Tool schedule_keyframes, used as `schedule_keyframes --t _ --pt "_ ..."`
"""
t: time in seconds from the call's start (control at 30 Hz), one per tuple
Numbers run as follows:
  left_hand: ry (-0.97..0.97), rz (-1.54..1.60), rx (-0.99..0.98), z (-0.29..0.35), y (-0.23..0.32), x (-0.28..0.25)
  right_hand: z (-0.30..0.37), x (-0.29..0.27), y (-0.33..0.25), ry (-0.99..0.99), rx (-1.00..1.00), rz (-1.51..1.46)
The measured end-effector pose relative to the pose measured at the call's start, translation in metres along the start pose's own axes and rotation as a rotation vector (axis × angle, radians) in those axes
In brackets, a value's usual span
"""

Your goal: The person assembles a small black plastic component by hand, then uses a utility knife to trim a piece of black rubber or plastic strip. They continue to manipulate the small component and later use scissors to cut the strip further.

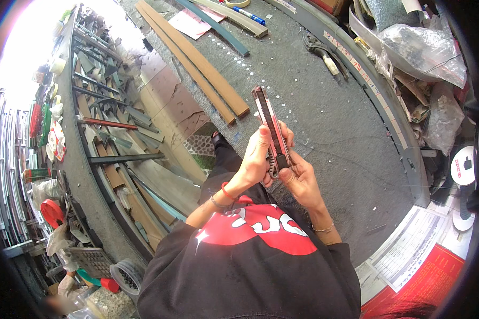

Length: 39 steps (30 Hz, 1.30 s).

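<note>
utility knife [271,130], gripped between both hands' fingers [261,143]

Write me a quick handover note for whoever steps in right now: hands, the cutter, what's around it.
Left hand: grip around the red utility knife, held up over the grey carpeted bench.
Right hand: fingers on the knife's lower end.
Blade end points away from the body.
Brown strips and pliers lie untouched on the bench.
Nothing shows as cut; whether the blade is out, cannot tell.
</note>
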State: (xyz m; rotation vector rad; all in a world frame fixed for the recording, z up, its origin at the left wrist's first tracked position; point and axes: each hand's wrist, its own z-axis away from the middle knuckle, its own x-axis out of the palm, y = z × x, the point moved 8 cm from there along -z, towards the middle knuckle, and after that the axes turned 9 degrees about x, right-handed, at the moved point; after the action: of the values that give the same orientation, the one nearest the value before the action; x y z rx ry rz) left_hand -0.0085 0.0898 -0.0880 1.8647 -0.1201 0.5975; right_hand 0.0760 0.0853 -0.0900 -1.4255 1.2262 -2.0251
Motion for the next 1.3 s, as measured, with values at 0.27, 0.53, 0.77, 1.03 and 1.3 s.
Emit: schedule_keyframes --t 0.27,0.53,0.77,1.03,1.3 --pt "0.009 -0.02 -0.103 0.006 -0.005 0.001 0.005 0.001 0.003 0.066 0.014 -0.021" --pt "-0.058 -0.184 -0.179 0.011 -0.001 -0.001 -0.002 -0.009 0.007 0.121 0.098 -0.07" --pt "0.095 0.137 -0.19 -0.002 -0.017 -0.009 -0.003 -0.008 0.009 0.153 0.06 -0.043" --pt "0.154 0.413 -0.203 -0.005 -0.033 -0.002 -0.001 -0.014 0.003 0.189 -0.006 -0.017" --pt "0.167 0.314 -0.157 -0.001 -0.031 -0.003 0.001 -0.02 0.014 0.241 -0.002 -0.076"
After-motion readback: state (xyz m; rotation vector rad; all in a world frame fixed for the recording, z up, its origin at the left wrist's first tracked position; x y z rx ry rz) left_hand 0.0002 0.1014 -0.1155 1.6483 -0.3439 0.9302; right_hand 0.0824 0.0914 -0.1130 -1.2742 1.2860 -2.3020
